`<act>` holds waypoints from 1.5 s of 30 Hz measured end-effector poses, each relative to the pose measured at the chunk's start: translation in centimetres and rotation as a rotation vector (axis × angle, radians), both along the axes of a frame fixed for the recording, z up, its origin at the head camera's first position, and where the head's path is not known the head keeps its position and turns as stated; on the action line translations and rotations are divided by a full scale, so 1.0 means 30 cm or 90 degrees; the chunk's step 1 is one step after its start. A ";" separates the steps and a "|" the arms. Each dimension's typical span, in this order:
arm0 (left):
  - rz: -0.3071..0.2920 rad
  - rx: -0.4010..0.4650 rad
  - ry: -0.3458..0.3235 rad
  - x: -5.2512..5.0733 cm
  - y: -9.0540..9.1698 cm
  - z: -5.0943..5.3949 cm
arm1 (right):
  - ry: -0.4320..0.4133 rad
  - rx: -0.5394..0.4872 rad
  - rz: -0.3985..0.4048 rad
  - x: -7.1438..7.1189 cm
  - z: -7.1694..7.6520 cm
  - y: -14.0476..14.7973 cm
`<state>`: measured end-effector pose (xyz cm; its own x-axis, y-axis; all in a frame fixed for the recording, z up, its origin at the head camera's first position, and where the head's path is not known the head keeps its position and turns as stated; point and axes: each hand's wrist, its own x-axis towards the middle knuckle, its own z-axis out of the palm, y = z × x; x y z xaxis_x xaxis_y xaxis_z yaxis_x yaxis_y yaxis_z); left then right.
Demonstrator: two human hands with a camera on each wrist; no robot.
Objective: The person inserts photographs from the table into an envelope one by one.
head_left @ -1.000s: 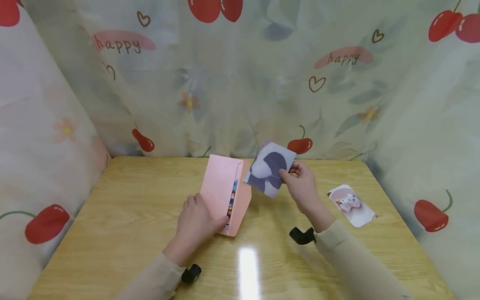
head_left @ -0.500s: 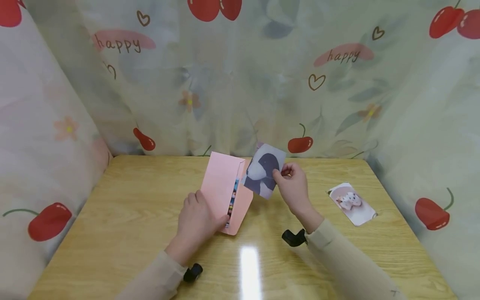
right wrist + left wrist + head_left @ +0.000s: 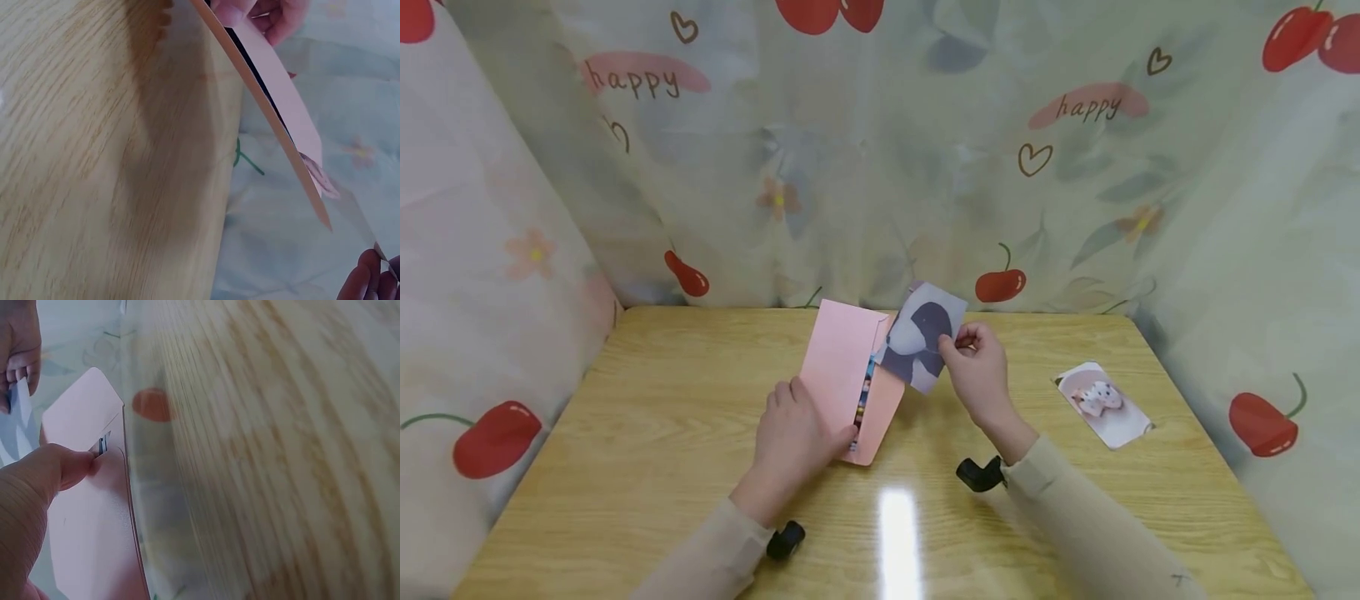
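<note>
My left hand (image 3: 793,433) grips a pink envelope (image 3: 842,350) near its lower end, thumb at the opening. The envelope is tilted, its flap (image 3: 84,403) folded out to the right. Inside, a strip of a colourful card (image 3: 863,400) shows along the opening. With thumb and fingers, my right hand (image 3: 981,367) pinches the right edge of a grey and white picture card (image 3: 925,333). The card's left edge overlaps the flap beside the opening; in the right wrist view a corner appears to reach the opening, but how far in I cannot tell.
A second picture card (image 3: 1103,404), showing small white animal figures, lies on the wooden table (image 3: 662,417) to the right. Behind and at both sides hang curtains (image 3: 865,167) printed with cherries. Each wrist carries a black camera mount (image 3: 980,474).
My right hand has moved left with the picture card, bringing it over the envelope's flap, close to the opening. The left hand and envelope have hardly moved.
</note>
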<state>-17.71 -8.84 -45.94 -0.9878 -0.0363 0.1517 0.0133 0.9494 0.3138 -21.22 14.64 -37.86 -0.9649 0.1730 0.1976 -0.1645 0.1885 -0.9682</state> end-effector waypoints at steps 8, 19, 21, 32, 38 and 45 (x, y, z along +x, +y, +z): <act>-0.003 0.005 0.009 0.003 0.001 0.013 | -0.004 0.022 0.020 0.004 -0.016 -0.024; 0.000 0.017 0.019 0.004 -0.008 0.007 | -0.076 0.046 0.075 -0.052 -0.168 -0.018; 0.000 0.018 0.018 0.003 -0.008 0.007 | -0.091 0.055 0.086 -0.051 -0.175 -0.020; 0.005 0.034 -0.007 0.000 -0.009 0.014 | -0.109 0.142 0.109 -0.055 -0.183 -0.033; 0.004 0.034 -0.016 -0.001 -0.007 0.012 | -0.116 0.165 0.130 -0.048 -0.179 -0.043; 0.013 0.029 -0.024 0.000 -0.009 0.011 | -0.127 0.173 0.141 -0.036 -0.171 -0.061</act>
